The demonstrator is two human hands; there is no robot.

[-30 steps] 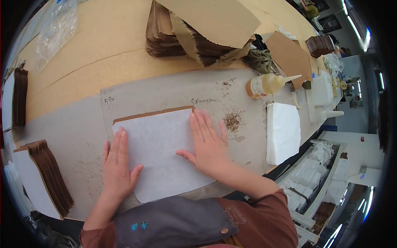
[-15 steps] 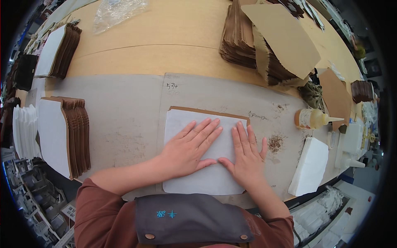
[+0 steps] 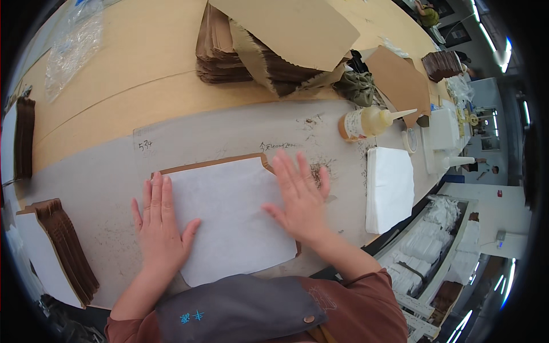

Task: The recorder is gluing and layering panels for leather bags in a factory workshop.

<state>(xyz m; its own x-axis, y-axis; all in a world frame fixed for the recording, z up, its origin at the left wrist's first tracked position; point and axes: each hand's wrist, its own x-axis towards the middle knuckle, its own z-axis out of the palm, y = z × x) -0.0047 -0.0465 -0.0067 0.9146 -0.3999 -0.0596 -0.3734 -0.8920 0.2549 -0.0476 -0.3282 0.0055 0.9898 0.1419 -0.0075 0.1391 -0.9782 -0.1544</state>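
A white sheet (image 3: 229, 220) lies over a brown panel (image 3: 211, 163), whose edge shows along the far side and at the right corners. My left hand (image 3: 162, 226) is open and flat across the sheet's left edge, fingers pointing away from me. At the sheet's right edge is my right hand (image 3: 300, 200), fingers spread, partly over the sheet and partly past it. Whether its palm presses down or hovers, I cannot tell. Neither hand grips anything.
A stack of white sheets (image 3: 390, 188) lies to the right, near a glue bottle (image 3: 366, 123) on its side. Far ahead is a pile of brown pieces (image 3: 229, 51) under a tan sheet (image 3: 291, 28). Brown panels with a white top (image 3: 63, 246) are stacked at left.
My view has turned to the right. My left hand has slid from the middle of the sheet to its left edge. My right hand has shifted outward over the right edge.
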